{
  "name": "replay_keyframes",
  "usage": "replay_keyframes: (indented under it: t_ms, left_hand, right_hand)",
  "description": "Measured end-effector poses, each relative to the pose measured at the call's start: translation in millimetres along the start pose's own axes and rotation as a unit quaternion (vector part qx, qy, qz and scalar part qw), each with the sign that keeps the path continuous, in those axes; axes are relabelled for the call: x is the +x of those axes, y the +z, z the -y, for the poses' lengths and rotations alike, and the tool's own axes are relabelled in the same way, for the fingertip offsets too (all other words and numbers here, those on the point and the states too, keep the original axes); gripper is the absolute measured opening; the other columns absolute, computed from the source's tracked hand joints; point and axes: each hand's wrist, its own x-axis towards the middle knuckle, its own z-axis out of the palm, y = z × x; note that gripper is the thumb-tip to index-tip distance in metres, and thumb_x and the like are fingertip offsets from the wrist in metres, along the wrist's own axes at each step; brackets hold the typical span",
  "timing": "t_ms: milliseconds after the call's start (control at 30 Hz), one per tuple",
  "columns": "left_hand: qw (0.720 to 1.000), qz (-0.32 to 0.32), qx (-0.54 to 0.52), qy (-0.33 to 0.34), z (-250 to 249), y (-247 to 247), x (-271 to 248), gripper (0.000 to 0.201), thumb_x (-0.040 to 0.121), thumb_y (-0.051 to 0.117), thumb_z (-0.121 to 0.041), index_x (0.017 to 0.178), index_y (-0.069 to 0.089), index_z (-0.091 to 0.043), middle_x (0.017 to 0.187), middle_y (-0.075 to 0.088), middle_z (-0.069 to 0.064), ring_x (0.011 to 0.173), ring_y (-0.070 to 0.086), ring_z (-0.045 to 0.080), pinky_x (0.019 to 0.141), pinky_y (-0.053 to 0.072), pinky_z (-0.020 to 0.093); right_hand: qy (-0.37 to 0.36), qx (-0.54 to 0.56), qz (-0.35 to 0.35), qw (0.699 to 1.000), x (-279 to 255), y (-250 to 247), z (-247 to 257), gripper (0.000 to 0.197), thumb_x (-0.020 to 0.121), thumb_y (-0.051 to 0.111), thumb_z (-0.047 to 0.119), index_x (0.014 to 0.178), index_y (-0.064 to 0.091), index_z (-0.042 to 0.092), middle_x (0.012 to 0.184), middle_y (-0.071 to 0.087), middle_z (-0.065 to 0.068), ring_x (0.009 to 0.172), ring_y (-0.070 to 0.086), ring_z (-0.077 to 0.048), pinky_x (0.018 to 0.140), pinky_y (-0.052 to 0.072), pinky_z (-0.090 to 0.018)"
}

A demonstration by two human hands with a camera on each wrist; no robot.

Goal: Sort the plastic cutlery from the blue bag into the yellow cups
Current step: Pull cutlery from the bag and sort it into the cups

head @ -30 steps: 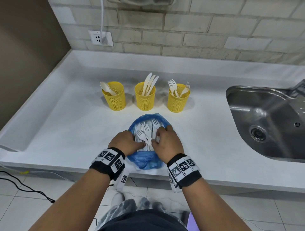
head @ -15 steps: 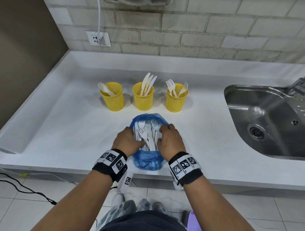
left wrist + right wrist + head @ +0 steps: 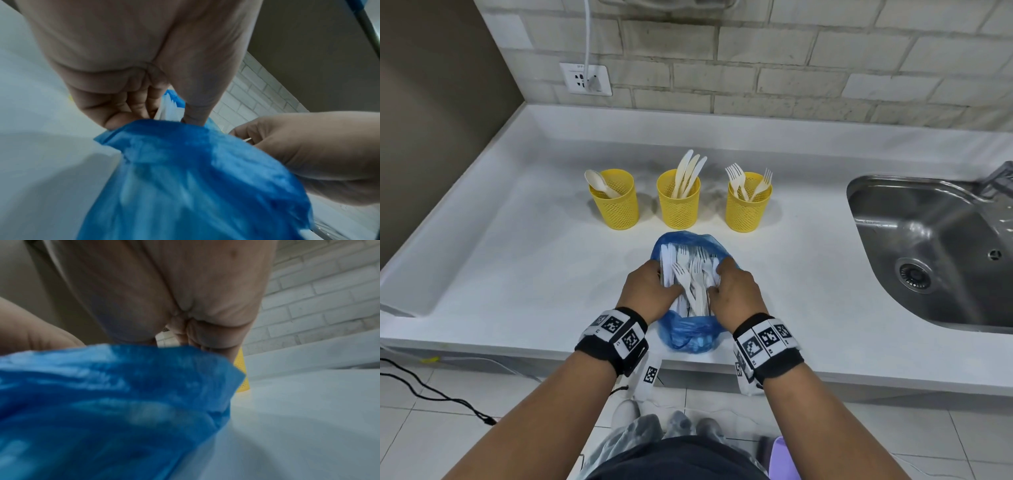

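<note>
Blue bag (image 3: 690, 330), crinkled thin plastic, lies at the counter (image 3: 517, 274) front edge, mouth spread, white cutlery (image 3: 693, 274) heaped inside. Your left hand (image 3: 649, 291) and right hand (image 3: 736, 294) each curl over the bag's rim. Three yellow cups (image 3: 678, 205) stand behind.

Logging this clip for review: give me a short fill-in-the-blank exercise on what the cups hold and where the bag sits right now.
1. The left yellow mesh cup holds a white plastic ____.
2. The right yellow mesh cup holds white plastic ____.
3. The blue plastic bag lies on the white counter in front of the ____ yellow mesh cup.
4. To the right of the cups, a steel ____ is set into the counter.

Missing words: spoon; forks; middle; sink
</note>
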Motion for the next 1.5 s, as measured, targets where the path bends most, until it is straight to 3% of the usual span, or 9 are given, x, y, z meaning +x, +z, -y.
replay_keyframes:
  t_ms: [233, 567, 667, 800, 1033, 1100, 1267, 1400, 1500]
  left_hand:
    - [1.0, 0.013, -0.009, -0.004, -2.8, -1.7, 2.5, 0.021, 0.083, 0.076, -0.023, 0.1, 0.065, -0.015, 0.089, 0.067, -0.005, 0.084, 0.06, 0.016, 0.065, 0.04, 0.024]
    - [0.997, 0.057, -0.034, -0.034, -11.2, 1.3, -1.4, 0.02, 0.085, 0.067, -0.033, 0.098, 0.066, -0.018, 0.09, 0.07, -0.004, 0.085, 0.065, 0.015, 0.065, 0.045, 0.025]
    - [0.997, 0.066, -0.026, -0.034, -9.0, 3.2, 1.0, 0.039, 0.075, 0.073, -0.049, 0.103, 0.068, -0.023, 0.097, 0.071, -0.005, 0.088, 0.066, 0.012, 0.071, 0.05, 0.027]
    - [0.996, 0.061, 0.043, -0.038, 4.3, 15.9, 5.7, 0.08, 0.05, 0.07, -0.077, 0.116, 0.063, -0.032, 0.113, 0.068, -0.003, 0.101, 0.066, 0.017, 0.091, 0.057, 0.039]
    - [0.994, 0.073, 0.058, -0.053, -9.8, 11.8, 0.9, 0.059, 0.065, 0.076, -0.058, 0.109, 0.065, -0.02, 0.104, 0.07, 0.001, 0.092, 0.065, 0.019, 0.077, 0.051, 0.028]
    - [0.995, 0.077, 0.05, -0.037, -9.5, 10.6, 1.0, 0.042, 0.076, 0.08, -0.047, 0.106, 0.068, -0.021, 0.1, 0.071, -0.003, 0.091, 0.064, 0.017, 0.074, 0.045, 0.026]
    - [0.996, 0.087, 0.031, -0.01, -10.3, 6.7, -0.4, 0.04, 0.08, 0.083, -0.033, 0.115, 0.065, -0.026, 0.099, 0.062, -0.01, 0.092, 0.056, 0.012, 0.076, 0.039, 0.022]
    - [0.995, 0.094, -0.008, -0.018, -7.9, 5.4, 1.0, 0.034, 0.077, 0.082, -0.026, 0.11, 0.071, -0.027, 0.1, 0.071, -0.009, 0.093, 0.065, 0.012, 0.066, 0.042, 0.016]
    - [0.994, 0.1, -0.03, -0.016, -8.1, 2.4, 1.6, 0.025, 0.078, 0.081, -0.022, 0.099, 0.07, -0.032, 0.094, 0.072, -0.01, 0.087, 0.065, 0.009, 0.068, 0.044, 0.016]
  right_hand:
    - [0.004, 0.097, -0.023, 0.995, -0.1, -0.5, -7.9, 0.026, 0.091, 0.066, 0.017, 0.113, 0.053, 0.013, 0.094, 0.069, -0.012, 0.086, 0.067, -0.03, 0.077, 0.053, -0.035]
    - [-0.093, 0.064, 0.002, 0.994, -4.7, 3.7, -5.4, 0.028, 0.095, 0.053, 0.005, 0.114, 0.074, 0.008, 0.113, 0.067, -0.014, 0.104, 0.064, -0.026, 0.092, 0.048, -0.029]
    - [-0.056, 0.055, -0.046, 0.996, -5.3, -2.6, -14.7, 0.017, 0.091, 0.056, 0.008, 0.084, 0.072, 0.004, 0.087, 0.07, -0.011, 0.081, 0.065, -0.026, 0.073, 0.052, -0.033]
    - [0.01, -0.04, 0.065, 0.997, -5.4, -9.7, -19.0, 0.035, 0.094, 0.051, 0.013, 0.059, 0.044, 0.011, 0.066, 0.055, -0.006, 0.06, 0.05, -0.019, 0.048, 0.029, -0.023]
    - [0.05, -0.053, 0.112, 0.991, 4.8, -9.5, -11.7, 0.012, 0.096, 0.051, 0.009, 0.085, 0.056, 0.005, 0.116, 0.069, -0.02, 0.106, 0.067, -0.035, 0.073, 0.042, -0.028]
    - [0.059, -0.006, 0.086, 0.995, 6.8, -7.7, -8.8, 0.016, 0.098, 0.05, 0.011, 0.1, 0.063, 0.002, 0.117, 0.068, -0.02, 0.108, 0.066, -0.035, 0.076, 0.043, -0.028]
    - [0.074, 0.094, 0.05, 0.992, 16.9, 2.6, -5.9, 0.017, 0.094, 0.052, 0.011, 0.078, 0.051, 0.005, 0.093, 0.064, -0.018, 0.088, 0.059, -0.028, 0.071, 0.039, -0.027]
    - [0.112, 0.125, 0.11, 0.98, 25.0, 5.6, -0.3, 0.029, 0.091, 0.054, 0.025, 0.106, 0.063, 0.002, 0.116, 0.067, -0.017, 0.113, 0.059, -0.034, 0.104, 0.046, -0.039]
    - [0.158, 0.22, 0.11, 0.956, 30.2, 2.3, 0.1, 0.047, 0.07, 0.065, 0.035, 0.111, 0.068, 0.012, 0.112, 0.071, -0.011, 0.106, 0.066, -0.031, 0.091, 0.055, -0.037]
